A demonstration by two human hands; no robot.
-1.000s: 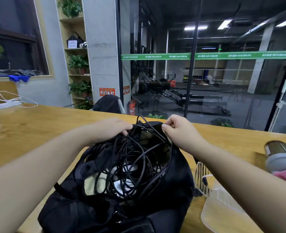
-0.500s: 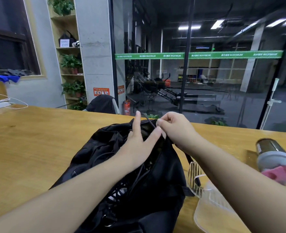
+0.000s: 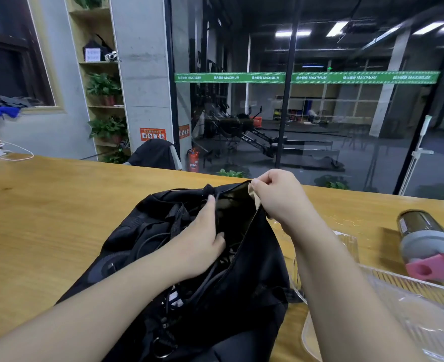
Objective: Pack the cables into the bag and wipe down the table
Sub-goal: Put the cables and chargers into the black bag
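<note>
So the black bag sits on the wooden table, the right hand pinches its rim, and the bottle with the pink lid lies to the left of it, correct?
Not quite. The head view shows the bottle lying to the right of the bag, not the left. The rest holds: the bag sits on the table, and the right hand pinches its rim.

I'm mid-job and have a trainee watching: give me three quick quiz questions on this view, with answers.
1. True or false: the black fabric bag is zipped fully shut.
2. Which hand pinches the bag's far rim: A left, B right?
3. What lies on its side at the right of the wooden table?

Key
1. False; black cables show in its open mouth.
2. B, the right hand; the left hand presses into the opening.
3. A grey bottle with a pink cap.
</note>
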